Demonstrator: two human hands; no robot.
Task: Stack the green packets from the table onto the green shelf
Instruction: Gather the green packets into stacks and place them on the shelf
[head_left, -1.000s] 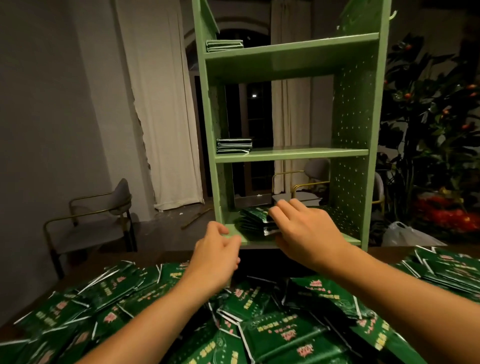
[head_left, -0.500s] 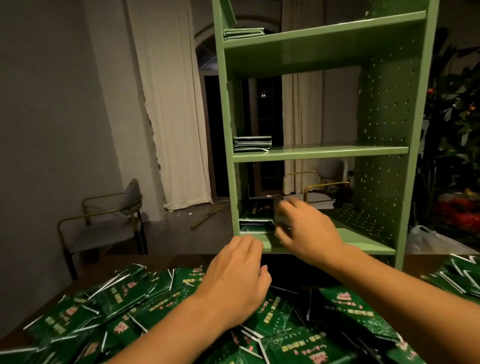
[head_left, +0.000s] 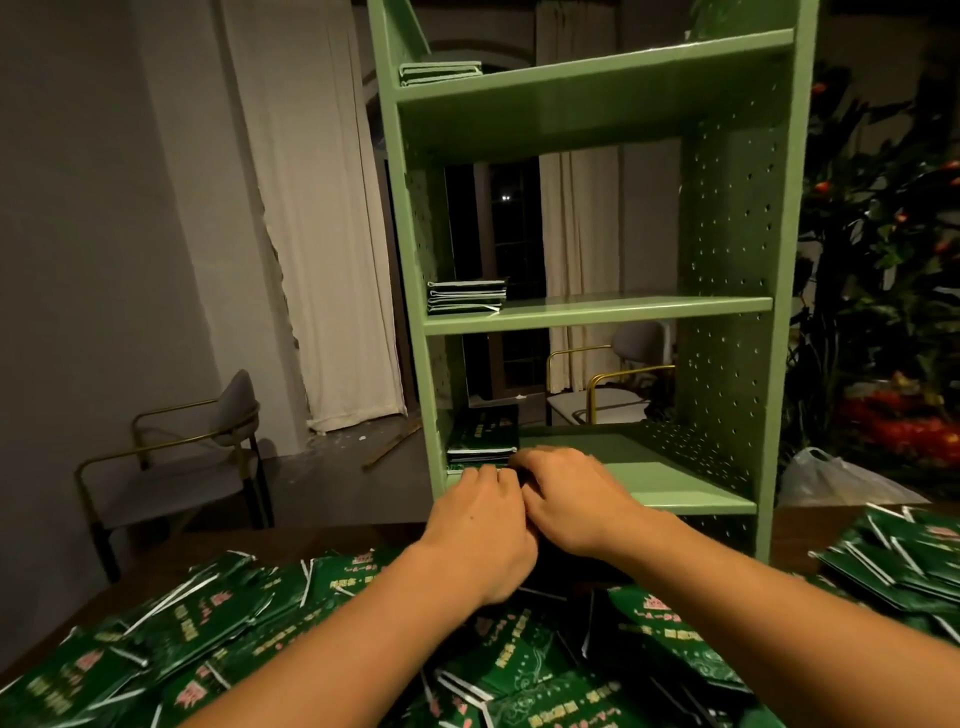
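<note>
The green shelf (head_left: 597, 312) stands on the far side of the table. A small stack of green packets (head_left: 483, 434) lies at the left end of its bottom board. My left hand (head_left: 480, 519) and my right hand (head_left: 566, 493) sit side by side, palms down, at the front of that stack, with their fingertips against it. Whether a packet is between the fingers is hidden. More short stacks lie on the middle board (head_left: 466, 297) and the top board (head_left: 440, 73). Loose green packets (head_left: 234, 623) cover the near table.
Another heap of packets (head_left: 904, 561) lies at the table's right edge. Behind the dark table (head_left: 311, 540) stand a grey chair (head_left: 208, 447) on the left, a white plastic bag (head_left: 831, 480) and a leafy plant with red fruit (head_left: 883, 234) on the right.
My left hand rose from the pile on the table to the shelf's bottom board beside my right hand. The bottom stack, fanned out a second ago, now sits squared against the left wall.
</note>
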